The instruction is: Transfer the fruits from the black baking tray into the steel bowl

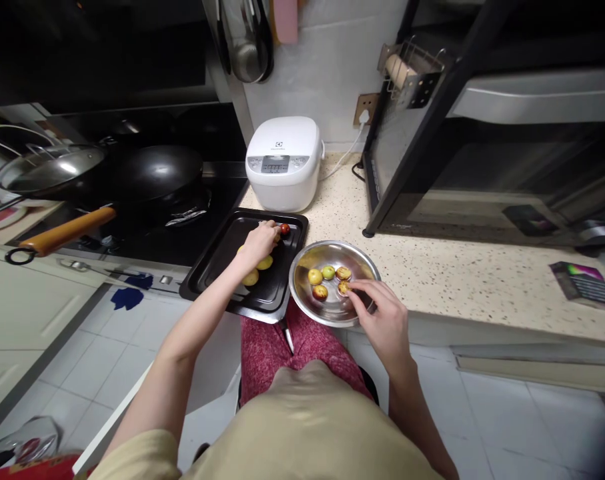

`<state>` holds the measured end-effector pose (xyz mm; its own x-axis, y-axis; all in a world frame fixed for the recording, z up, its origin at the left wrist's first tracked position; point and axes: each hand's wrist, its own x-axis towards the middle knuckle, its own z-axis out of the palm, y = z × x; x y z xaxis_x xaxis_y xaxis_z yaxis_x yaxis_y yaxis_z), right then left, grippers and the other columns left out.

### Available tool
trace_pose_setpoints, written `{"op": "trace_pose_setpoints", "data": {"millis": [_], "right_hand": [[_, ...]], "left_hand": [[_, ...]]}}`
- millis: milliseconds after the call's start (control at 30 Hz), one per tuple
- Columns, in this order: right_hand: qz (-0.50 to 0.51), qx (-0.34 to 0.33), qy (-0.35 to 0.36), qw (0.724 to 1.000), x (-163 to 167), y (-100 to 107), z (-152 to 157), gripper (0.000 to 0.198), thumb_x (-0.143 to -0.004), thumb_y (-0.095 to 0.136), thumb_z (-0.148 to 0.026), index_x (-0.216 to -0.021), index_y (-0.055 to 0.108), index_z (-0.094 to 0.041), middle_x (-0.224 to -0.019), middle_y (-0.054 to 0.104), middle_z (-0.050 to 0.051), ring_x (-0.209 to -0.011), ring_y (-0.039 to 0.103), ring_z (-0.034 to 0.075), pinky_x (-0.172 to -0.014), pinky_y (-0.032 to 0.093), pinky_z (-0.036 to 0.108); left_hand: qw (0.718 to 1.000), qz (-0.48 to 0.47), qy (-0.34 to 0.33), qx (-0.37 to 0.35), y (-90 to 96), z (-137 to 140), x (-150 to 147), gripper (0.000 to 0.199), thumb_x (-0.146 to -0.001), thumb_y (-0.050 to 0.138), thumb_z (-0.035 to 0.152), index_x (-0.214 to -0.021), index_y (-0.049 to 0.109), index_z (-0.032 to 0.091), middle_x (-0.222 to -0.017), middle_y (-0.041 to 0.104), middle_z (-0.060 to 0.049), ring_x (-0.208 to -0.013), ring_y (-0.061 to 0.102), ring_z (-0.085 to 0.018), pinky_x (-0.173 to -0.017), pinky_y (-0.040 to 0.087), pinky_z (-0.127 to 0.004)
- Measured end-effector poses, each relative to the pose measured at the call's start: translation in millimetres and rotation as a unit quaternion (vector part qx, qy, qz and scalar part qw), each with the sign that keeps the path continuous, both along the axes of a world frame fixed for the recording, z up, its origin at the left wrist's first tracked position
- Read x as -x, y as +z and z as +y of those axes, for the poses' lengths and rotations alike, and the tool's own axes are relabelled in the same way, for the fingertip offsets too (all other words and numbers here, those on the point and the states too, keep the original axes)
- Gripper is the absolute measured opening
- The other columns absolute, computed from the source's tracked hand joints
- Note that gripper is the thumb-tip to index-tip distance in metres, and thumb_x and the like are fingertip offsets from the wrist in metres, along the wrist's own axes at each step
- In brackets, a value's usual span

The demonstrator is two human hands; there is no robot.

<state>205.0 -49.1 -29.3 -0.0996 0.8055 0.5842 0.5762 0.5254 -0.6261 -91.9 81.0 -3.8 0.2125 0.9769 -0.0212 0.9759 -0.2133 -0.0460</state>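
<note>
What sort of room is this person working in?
It looks like a kitchen, probably a home one: a dark wok sits on the stove, and a white rice cooker stands on the speckled counter.

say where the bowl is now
In the head view, the bowl sits at the edge of the counter, right of the tray, the right hand over its rim.

Speckled countertop [432, 270], pale tiled floor [89, 373], grey wall [327, 73], cream cabinets [22, 300]
</note>
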Motion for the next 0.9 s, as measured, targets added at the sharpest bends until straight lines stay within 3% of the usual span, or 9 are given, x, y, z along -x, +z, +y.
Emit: {"op": "trace_pose_setpoints", "data": {"millis": [267,400,467,667,767,900], "right_hand": [[0.006,-0.03,0.0,1.0,-0.1,-0.9,-1.8,0.01,-0.097,0.064,-0.017,-0.098,0.073,-0.023,-0.097,0.079,0.005,-0.094,0.073,0.023,-0.087,0.059,0.04],[0.007,-0.038,0.009,0.999,2.4,-0.2,-2.4,0.013,-0.098,0.062,-0.014,-0.099,0.073,-0.022,-0.097,0.078,0.005,-0.094,0.073,0.022,-0.087,0.059,0.039],[0.01,-0.04,0.008,0.999,4.8,-0.1,-2.6,0.014,-0.098,0.062,-0.014,-0.098,0.073,-0.023,-0.097,0.078,0.006,-0.094,0.073,0.022,-0.087,0.06,0.039],[0.036,-0.025,0.007,0.999,21.1,0.8,-4.5,0.017,-0.098,0.065,-0.021,-0.114,0.072,-0.023,-0.111,0.079,0.007,-0.106,0.074,0.024,-0.096,0.06,0.041],[0.045,-0.02,0.013,0.999,29.0,1.1,-7.1,0.026,-0.098,0.067,-0.023,-0.124,0.07,-0.024,-0.118,0.078,0.008,-0.108,0.074,0.024,-0.098,0.06,0.041],[0.054,-0.009,0.015,0.998,33.6,1.0,-10.2,0.028,-0.096,0.07,-0.024,-0.124,0.07,-0.024,-0.115,0.078,0.007,-0.092,0.076,0.02,-0.091,0.063,0.037]], "left_hand": [[1.0,-0.013,0.024,0.007,-0.5,-5.8,4.4,0.027,-0.094,0.067,0.016,-0.121,0.065,0.015,-0.117,0.071,-0.014,-0.109,0.069,-0.029,-0.089,0.056,-0.034],[0.999,-0.033,0.032,-0.016,11.0,-19.8,-0.1,0.028,-0.091,0.071,0.02,-0.119,0.066,0.018,-0.12,0.07,-0.012,-0.106,0.07,-0.03,-0.085,0.057,-0.035],[0.995,-0.089,0.015,-0.043,19.8,-32.0,-6.9,0.031,-0.089,0.074,0.02,-0.119,0.067,0.019,-0.122,0.07,-0.01,-0.103,0.071,-0.028,-0.085,0.058,-0.035],[0.934,-0.314,-0.123,-0.117,33.1,-90.5,-48.7,0.029,-0.093,0.073,0.025,-0.121,0.067,0.019,-0.116,0.071,-0.009,-0.105,0.071,-0.025,-0.093,0.058,-0.037],[0.913,-0.368,-0.132,-0.12,25.5,-117.9,-71.2,0.031,-0.095,0.071,0.024,-0.125,0.065,0.02,-0.117,0.071,-0.009,-0.108,0.07,-0.025,-0.095,0.059,-0.038],[0.894,-0.407,-0.126,-0.142,6.2,-138.0,-88.9,0.036,-0.097,0.07,0.023,-0.132,0.062,0.023,-0.12,0.071,-0.009,-0.111,0.07,-0.025,-0.098,0.059,-0.039]]}}
